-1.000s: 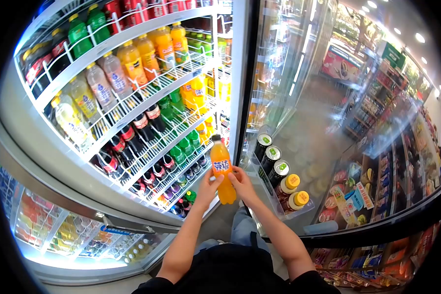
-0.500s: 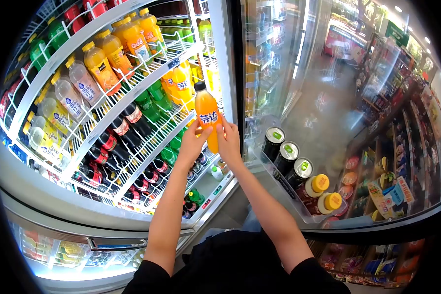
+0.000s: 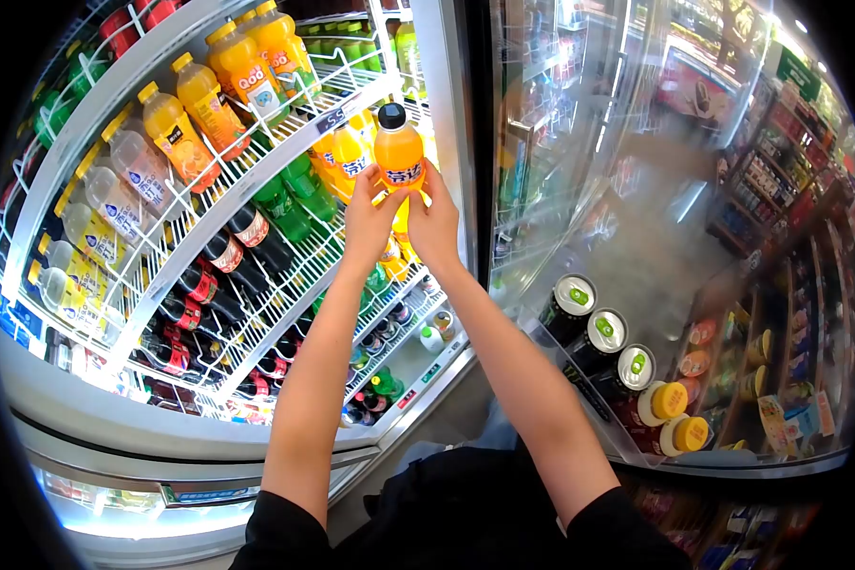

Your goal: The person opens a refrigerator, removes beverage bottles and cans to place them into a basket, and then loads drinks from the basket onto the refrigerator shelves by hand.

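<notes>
Orange bottle: upright, dark cap up, just left of the door post, its base hidden; the bottle stood in front of the cooler shelves, and its gap from them was unclear.
Left hand: the left hand gripped the bottle's left side, thumb across the front.
Right hand: the right hand gripped its right side; the far fingertips of both hands were hidden.
Juice bottles: left of the door post, the yellow-capped juice bottles stood behind white wire, partly covered.
Lower shelf: left of the door post, the green bottles and dark bottles were partly cut by shelf edges.
Door bin: right of and below the door post, the clear bin held green-tabbed cans and yellow-lidded containers, their lower parts hard to see.
Glass door: right of the door post, the glass door showed blurred reflections.
</notes>
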